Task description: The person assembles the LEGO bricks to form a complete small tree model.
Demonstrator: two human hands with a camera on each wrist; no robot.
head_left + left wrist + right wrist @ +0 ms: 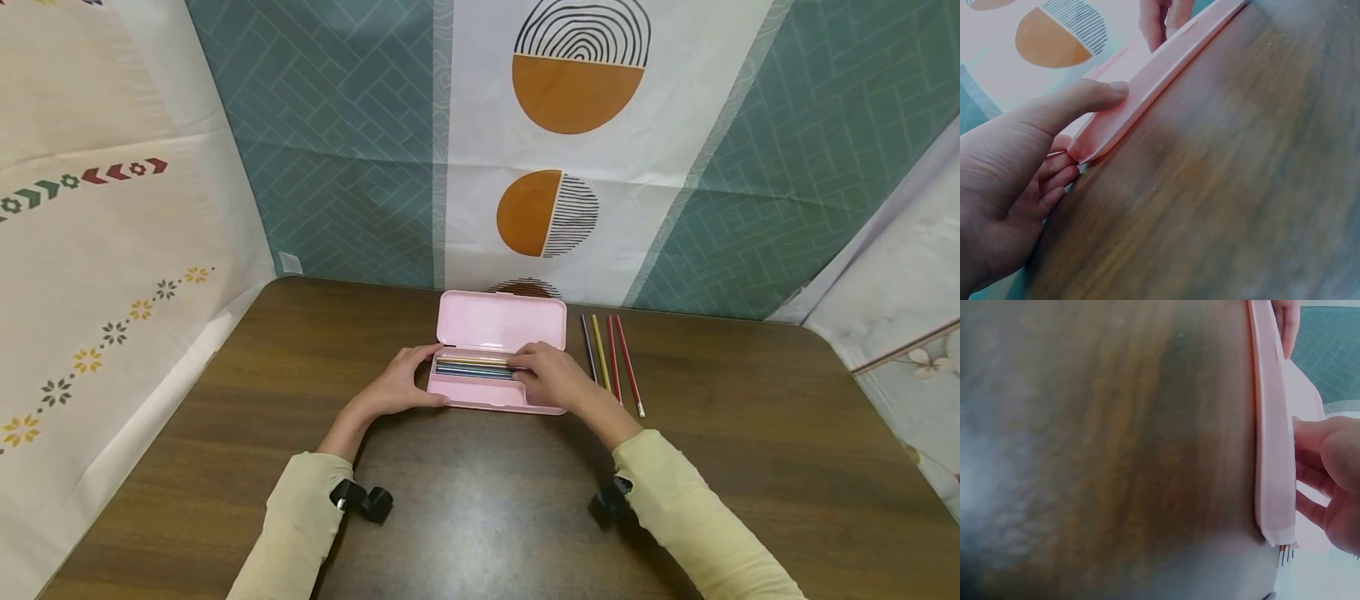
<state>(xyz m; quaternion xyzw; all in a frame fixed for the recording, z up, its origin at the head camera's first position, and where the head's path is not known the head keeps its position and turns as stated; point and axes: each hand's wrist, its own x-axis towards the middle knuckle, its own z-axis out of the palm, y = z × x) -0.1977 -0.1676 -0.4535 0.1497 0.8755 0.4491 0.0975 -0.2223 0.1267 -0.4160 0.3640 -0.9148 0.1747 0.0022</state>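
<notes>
A pink pencil case (pixel 480 403) lies open on the table, its lid (pixel 501 321) tipped back toward the wall. Several pencils (pixel 472 369), yellow and blue among them, lie side by side in its rear compartment. My left hand (pixel 397 385) grips the case's left end, thumb (pixel 1107 94) over the front rim and fingers around the corner. With its fingers down inside the case, my right hand (pixel 553 377) pinches the right ends of the pencils. In the right wrist view the case wall (pixel 1275 444) hides the right hand's fingertips.
Right of the case lie a dark blue pencil (pixel 588 346), a yellow pencil (pixel 601 350) and two red pencils (pixel 627 358), roughly parallel. The brown wooden table (pixel 480 517) meets a patterned cloth (pixel 352 167) at its back edge.
</notes>
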